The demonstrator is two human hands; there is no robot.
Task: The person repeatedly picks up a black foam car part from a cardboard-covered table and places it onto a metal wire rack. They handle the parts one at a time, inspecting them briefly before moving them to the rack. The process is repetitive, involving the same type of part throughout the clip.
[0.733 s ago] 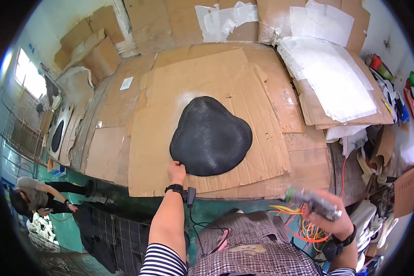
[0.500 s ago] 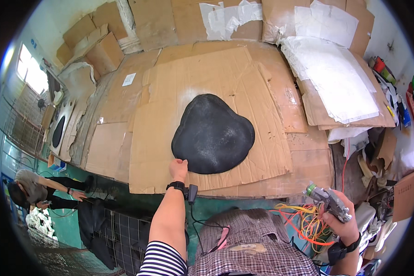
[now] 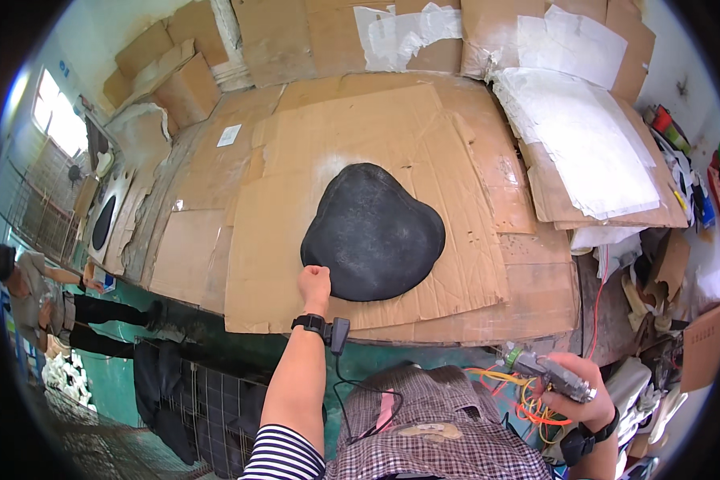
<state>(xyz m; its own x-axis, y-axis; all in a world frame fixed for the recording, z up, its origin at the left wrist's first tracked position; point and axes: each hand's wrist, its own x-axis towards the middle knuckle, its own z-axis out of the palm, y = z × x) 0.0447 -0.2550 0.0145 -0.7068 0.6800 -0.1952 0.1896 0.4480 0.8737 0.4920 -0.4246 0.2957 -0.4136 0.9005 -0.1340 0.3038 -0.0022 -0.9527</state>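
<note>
A black three-lobed cushion-like piece (image 3: 374, 232), with faint pale marks on its top, lies on a sheet of brown cardboard (image 3: 272, 184). My left hand (image 3: 315, 290) is closed at its lower left edge, thumb and fingers pinched together there. In my right hand (image 3: 590, 398) is a metal spray gun (image 3: 548, 374) with a green ring near its nozzle end. I hold it beyond the table's front edge, low on the right and apart from the black piece, its nozzle pointing left.
Orange and yellow hoses (image 3: 528, 400) hang beneath the gun. White sheets (image 3: 584, 152) lie on cardboard at the right, near a cluttered shelf. A black oval piece (image 3: 103, 222) lies at far left. Another person (image 3: 44, 304) stands lower left, by a wire rack (image 3: 216, 408).
My right hand has brought the spray gun left, closer to the table edge. My left hand has shifted slightly up along the black piece's edge. The other person has straightened up from bending.
</note>
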